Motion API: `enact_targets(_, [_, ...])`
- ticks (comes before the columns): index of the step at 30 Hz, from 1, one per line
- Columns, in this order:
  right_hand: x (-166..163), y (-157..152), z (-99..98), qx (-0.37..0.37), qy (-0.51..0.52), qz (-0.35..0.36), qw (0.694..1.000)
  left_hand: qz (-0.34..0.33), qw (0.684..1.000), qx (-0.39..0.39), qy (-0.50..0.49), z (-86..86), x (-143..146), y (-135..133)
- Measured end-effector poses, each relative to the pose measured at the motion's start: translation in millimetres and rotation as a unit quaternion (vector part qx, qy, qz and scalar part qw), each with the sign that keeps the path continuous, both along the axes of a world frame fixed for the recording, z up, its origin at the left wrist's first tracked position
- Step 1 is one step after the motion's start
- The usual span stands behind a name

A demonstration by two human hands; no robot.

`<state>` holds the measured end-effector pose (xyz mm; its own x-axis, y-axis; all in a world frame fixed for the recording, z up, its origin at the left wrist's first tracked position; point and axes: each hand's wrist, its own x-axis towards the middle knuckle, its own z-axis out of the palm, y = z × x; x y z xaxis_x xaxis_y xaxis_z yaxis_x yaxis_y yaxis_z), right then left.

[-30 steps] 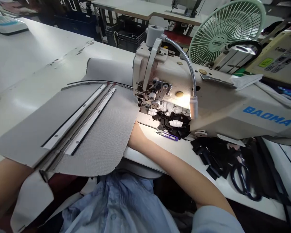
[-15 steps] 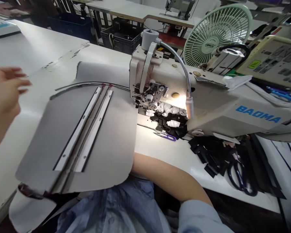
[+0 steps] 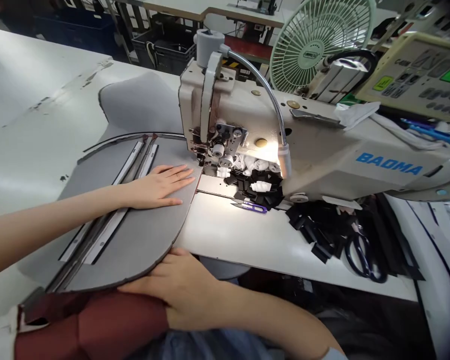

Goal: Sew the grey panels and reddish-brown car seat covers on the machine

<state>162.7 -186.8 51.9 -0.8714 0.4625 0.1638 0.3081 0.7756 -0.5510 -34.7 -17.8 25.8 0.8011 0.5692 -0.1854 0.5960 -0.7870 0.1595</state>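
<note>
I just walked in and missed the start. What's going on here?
A person is handling a gray fabric panel at a sewing machine. Their left hand lies flat on top of the panel, and their right hand is at its near edge, beside maroon fabric. The panel reaches the machine's sewing head.

Item one: left arm [image 3: 52,227], bare, extended in from the left edge of view; wrist held nearly straight. Left hand [image 3: 159,187] laid palm down, its fingers extended and slightly parted (the thumb set on the near side). Item two: right arm [image 3: 277,315], bare, angled in from lower right. Right hand [image 3: 183,287] held lower and nearer the body, back uppermost, its digits partly hidden.
</note>
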Motion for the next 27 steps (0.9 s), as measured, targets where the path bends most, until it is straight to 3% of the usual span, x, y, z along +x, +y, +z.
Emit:
enact_targets(5, [-3.0, -24.5, -38.9, -0.010, 0.041, -0.061, 0.997, -0.007, 0.999, 0.032, -0.011, -0.8, -2.9, -5.5])
enact_targets(9, [-8.0, -28.0, -50.0, -0.003, 0.046, -0.053, 0.998, 0.009, 0.999, 0.039, -0.017, -2.8, 4.9, -7.5])
enact_targets(27, [32.7, 38.8, -26.8, -0.005, -0.052, -0.036, 0.998, 0.015, 0.995, 0.045, -0.092, -15.6, 9.8, 57.6])
